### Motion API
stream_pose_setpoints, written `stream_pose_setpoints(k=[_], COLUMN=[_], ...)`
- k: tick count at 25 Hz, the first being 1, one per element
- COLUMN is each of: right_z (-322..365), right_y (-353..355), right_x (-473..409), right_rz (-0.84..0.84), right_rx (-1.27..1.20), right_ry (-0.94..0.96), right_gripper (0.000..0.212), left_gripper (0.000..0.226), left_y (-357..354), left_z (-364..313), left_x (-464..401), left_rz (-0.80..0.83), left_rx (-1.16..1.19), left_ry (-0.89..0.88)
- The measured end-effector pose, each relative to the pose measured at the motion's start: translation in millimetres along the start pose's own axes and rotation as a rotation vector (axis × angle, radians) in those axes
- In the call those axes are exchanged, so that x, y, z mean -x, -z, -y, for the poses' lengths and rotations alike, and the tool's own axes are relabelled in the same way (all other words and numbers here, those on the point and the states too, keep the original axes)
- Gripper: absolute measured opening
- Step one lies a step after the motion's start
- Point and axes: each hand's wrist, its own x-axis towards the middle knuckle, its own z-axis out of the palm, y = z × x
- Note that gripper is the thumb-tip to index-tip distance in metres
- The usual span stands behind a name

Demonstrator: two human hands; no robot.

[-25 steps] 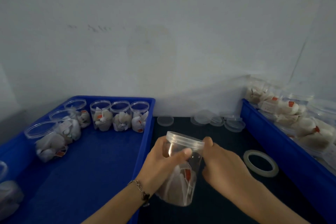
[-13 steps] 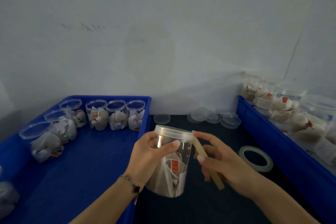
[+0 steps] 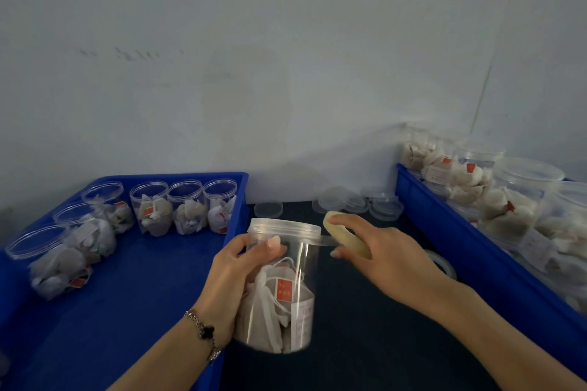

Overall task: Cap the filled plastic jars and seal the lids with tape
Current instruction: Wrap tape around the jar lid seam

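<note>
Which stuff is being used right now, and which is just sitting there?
Being used:
- capped jar, held by the left hand
- tape roll, in the right hand, its strip stuck under the lid

Just sitting:
- open filled jars in the left blue bin
- spare lids
- second tape roll
- right bin's jars

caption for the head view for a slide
Left hand steadies a capped jar while the right hand pulls tape from a roll to its lid.

head view | forward and down | close over hands [image 3: 228, 276] | single camera
</note>
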Motion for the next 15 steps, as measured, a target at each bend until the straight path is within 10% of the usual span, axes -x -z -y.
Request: stream_pose_setpoints(k=[15], right_z=[26.8], right_y=[-36.5], right_x=[-41.3], right_rz=[0.073], right_rx=[0.032], right_ry=[-0.216], right_gripper=[0.065], left_gripper=[0.034], left_y=[-2.9], left_z=[-5.1], left_x=[-3.2], left_rz=[0.185], left_rx=[0.125], left_ry=[0.06])
